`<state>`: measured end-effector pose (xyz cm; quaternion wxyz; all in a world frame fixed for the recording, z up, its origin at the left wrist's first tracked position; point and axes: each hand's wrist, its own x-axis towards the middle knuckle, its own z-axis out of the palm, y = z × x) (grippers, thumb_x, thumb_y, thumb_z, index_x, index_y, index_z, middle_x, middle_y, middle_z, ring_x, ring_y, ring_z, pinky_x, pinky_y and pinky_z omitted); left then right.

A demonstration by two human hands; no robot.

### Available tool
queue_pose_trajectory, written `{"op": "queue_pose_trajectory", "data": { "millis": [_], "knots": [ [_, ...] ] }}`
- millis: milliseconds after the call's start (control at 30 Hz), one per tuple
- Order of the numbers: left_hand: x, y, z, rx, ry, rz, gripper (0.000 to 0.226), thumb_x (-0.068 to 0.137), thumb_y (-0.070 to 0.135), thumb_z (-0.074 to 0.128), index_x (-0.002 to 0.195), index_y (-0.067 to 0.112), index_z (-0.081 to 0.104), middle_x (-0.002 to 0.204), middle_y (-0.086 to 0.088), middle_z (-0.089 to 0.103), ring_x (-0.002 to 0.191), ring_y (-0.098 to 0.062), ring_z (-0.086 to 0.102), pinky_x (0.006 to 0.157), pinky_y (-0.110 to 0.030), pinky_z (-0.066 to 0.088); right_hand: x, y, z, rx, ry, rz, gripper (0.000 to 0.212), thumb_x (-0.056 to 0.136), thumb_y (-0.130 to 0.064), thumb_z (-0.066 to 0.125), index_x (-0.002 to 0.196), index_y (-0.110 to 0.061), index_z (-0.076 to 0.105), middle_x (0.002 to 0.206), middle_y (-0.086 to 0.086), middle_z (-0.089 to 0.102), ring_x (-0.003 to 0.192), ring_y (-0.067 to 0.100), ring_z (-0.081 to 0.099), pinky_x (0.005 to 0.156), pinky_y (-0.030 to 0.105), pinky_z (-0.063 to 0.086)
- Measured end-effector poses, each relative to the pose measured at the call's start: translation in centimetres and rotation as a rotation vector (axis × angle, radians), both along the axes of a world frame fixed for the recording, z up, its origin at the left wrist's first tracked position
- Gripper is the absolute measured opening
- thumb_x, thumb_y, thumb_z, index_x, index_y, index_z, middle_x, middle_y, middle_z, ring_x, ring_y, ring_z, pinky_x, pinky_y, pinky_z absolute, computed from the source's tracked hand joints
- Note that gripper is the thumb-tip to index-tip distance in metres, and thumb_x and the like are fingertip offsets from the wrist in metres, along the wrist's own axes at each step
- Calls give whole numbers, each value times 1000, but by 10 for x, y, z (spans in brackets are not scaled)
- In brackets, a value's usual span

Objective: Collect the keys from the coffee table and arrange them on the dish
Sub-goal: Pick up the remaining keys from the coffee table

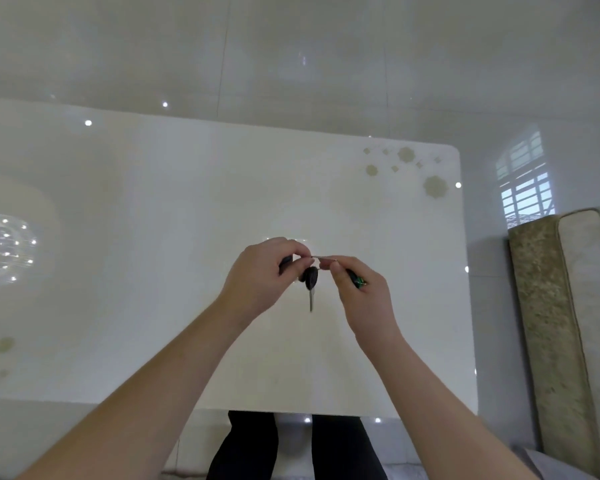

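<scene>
Head view is all I have, looking down over a glossy white coffee table [187, 237] with faint beige flower patterns near its far right corner. Both of my hands are raised together above the middle of the tabletop. My left hand [257, 275] is curled, thumb and forefinger pinched near a small silvery piece that bridges across to my right hand [364, 296]; something dark shows inside the left fist, but I cannot tell what it is. A black-headed key [311, 282] hangs between the two hands, its metal blade pointing straight down, clear of the table surface. My right hand is closed as well, its fingertips nipping the other end of that silvery piece, and a dark item with green on it [357, 279] pokes out from behind its fingers. So the keys are held in the air between my hands, not on the table. I see no dish in this view. Below the near edge my dark trouser legs [250, 448] show, and a beige cushioned seat [551, 323] stands at the right beside the table.
</scene>
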<state>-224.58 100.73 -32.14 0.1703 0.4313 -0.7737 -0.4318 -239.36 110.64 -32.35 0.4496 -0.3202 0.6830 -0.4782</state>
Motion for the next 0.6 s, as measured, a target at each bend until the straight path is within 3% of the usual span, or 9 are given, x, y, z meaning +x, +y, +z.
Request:
{"op": "queue_pose_trajectory", "data": {
  "millis": [100, 167, 267, 433, 533, 600],
  "knots": [
    [8, 2, 43, -158, -133, -195, 14, 92, 36, 51, 84, 33, 62, 67, 13, 51, 63, -8, 49, 55, -21, 37, 2, 10, 27, 31, 69, 83, 36, 92, -11, 58, 113, -39, 66, 111, -23, 67, 98, -4, 59, 78, 6, 39],
    [14, 5, 71, -253, -236, -330, 18, 94, 37, 46, 86, 32, 62, 76, 10, 56, 65, -8, 51, 58, -27, 41, 2, 16, 47, 32, 104, 200, 46, 86, -10, 66, 121, -40, 61, 114, -31, 62, 102, -7, 56, 81, 5, 37],
    [20, 9, 107, -314, -317, -474, 21, 96, 37, 42, 96, 30, 62, 88, 9, 58, 76, -12, 55, 60, -29, 37, 5, 19, 76, 74, 45, 314, 51, 79, -17, 74, 122, -42, 61, 94, -32, 63, 70, -7, 52, 70, 5, 37],
    [27, 10, 158, -258, -302, -489, 22, 96, 39, 41, 98, 34, 63, 87, 14, 57, 77, -8, 55, 64, -26, 41, 18, 21, 117, 84, 26, 397, 31, 71, -30, 77, 99, -40, 68, 73, -17, 58, 60, 2, 40, 62, 12, 34],
    [31, 10, 178, -244, -266, -470, 19, 95, 40, 42, 95, 34, 60, 78, 20, 52, 74, -4, 50, 59, -16, 33, 34, 24, 137, 90, -85, 395, 16, 73, -31, 76, 88, -30, 70, 77, -5, 65, 71, 12, 54, 68, 24, 45],
    [35, 10, 190, -241, -259, -460, 17, 93, 40, 43, 91, 34, 59, 72, 22, 48, 72, -4, 47, 57, -13, 29, 45, 25, 150, 87, -96, 369, 6, 79, -29, 71, 83, -26, 69, 75, -4, 61, 69, 13, 52, 63, 24, 43]
  ]
}}
